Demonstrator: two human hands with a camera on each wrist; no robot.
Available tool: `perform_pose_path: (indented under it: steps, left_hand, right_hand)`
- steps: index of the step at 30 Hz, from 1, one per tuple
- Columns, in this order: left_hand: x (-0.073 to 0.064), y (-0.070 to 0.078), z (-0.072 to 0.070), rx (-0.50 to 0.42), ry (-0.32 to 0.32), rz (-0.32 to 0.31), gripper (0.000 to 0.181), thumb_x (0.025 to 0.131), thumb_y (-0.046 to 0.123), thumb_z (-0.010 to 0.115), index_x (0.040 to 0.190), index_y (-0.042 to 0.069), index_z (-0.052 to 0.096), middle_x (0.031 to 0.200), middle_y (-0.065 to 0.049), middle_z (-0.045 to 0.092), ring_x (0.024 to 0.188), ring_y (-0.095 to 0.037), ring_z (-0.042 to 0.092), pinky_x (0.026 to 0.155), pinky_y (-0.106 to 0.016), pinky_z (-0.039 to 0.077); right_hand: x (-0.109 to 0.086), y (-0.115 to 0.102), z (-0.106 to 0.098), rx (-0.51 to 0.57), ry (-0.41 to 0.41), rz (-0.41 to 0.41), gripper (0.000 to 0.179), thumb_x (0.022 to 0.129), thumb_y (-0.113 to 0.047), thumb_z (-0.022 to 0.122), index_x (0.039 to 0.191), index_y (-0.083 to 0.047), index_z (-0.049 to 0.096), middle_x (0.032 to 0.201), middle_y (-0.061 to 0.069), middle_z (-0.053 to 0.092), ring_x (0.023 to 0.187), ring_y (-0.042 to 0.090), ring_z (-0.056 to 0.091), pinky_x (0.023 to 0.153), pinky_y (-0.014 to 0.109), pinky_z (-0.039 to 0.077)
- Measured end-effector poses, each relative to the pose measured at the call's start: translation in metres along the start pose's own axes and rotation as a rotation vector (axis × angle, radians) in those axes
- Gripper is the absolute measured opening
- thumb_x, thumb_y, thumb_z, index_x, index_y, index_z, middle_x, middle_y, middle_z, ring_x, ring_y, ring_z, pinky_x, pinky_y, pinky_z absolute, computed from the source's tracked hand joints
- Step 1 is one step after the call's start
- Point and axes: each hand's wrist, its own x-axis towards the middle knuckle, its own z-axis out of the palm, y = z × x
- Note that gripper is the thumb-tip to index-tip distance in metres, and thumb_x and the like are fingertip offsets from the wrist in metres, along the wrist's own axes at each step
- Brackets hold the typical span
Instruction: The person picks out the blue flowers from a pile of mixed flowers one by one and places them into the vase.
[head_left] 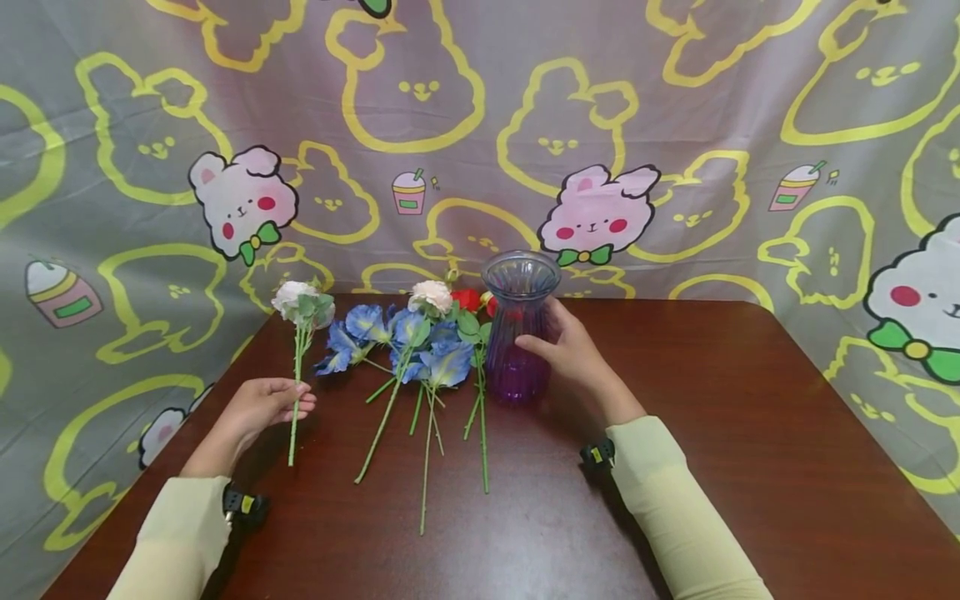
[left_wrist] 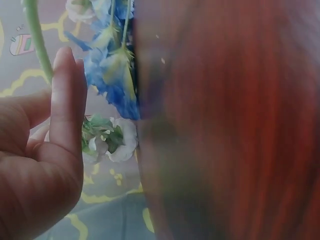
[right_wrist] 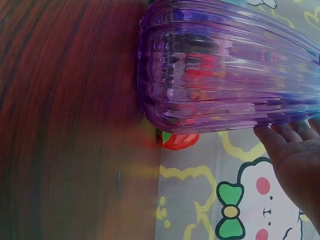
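In the head view my left hand [head_left: 262,408] pinches the green stem of a white artificial flower [head_left: 296,304] between thumb and fingers, with the bloom pointing up. The left wrist view shows that hand [left_wrist: 55,145] close up, the stem [left_wrist: 37,40] passing behind its fingers. A ribbed glass vase [head_left: 517,350], purple below and clearer at its flared rim, is upright on the table. My right hand [head_left: 577,354] grips it from the right, thumb in front. Seen by the right wrist camera, fingers [right_wrist: 280,140] touch the side of the vase [right_wrist: 210,75].
Blue flowers [head_left: 446,362], a pale pink flower [head_left: 431,296] and red flowers [head_left: 467,300] lie between the hands, stems toward me. They rest on a dark brown table [head_left: 712,467]. A curtain [head_left: 465,175] printed with cartoon rabbits hangs behind it.
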Motion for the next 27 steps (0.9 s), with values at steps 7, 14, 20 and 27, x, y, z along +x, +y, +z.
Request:
perform_pose_path:
  steps: [7,14,20,27]
  left_hand:
    - [0.001,-0.009,-0.007,0.007,0.002,-0.055,0.038,0.102,0.002,0.045,0.124,-0.029,0.041,0.092,-0.014,0.07,0.078,-0.014,0.07,0.073,-0.03,0.057]
    - [-0.001,-0.012,-0.013,0.11,0.051,-0.128,0.032,0.101,-0.001,0.045,0.117,-0.03,0.046,0.087,-0.018,0.07,0.073,-0.017,0.07,0.067,-0.032,0.058]
    - [-0.001,-0.014,-0.015,0.243,0.138,-0.15,0.025,0.096,-0.005,0.053,0.105,-0.029,0.054,0.076,-0.02,0.069,0.065,-0.02,0.069,0.06,-0.033,0.058]
    - [-0.005,-0.008,-0.015,0.528,0.21,-0.179,0.018,0.092,0.0,0.063,0.086,-0.016,0.068,0.068,-0.013,0.068,0.057,-0.017,0.066,0.055,-0.034,0.055]
  right_hand:
    - [-0.007,-0.025,0.0,0.014,-0.02,0.011,0.073,0.09,-0.006,0.069,0.151,-0.004,0.028,0.147,0.017,0.042,0.135,0.031,0.04,0.108,0.046,0.034]
    - [-0.008,-0.03,0.001,0.017,-0.024,0.008,0.072,0.09,-0.005,0.069,0.151,-0.003,0.029,0.147,0.018,0.042,0.135,0.031,0.04,0.108,0.046,0.034]
    - [-0.008,-0.029,0.002,0.009,-0.021,0.018,0.073,0.09,-0.007,0.069,0.151,-0.006,0.029,0.147,0.016,0.042,0.136,0.03,0.04,0.108,0.045,0.034]
    - [-0.008,-0.029,0.001,0.012,-0.019,0.029,0.073,0.091,-0.008,0.069,0.151,-0.007,0.029,0.148,0.015,0.042,0.136,0.029,0.039,0.108,0.044,0.034]
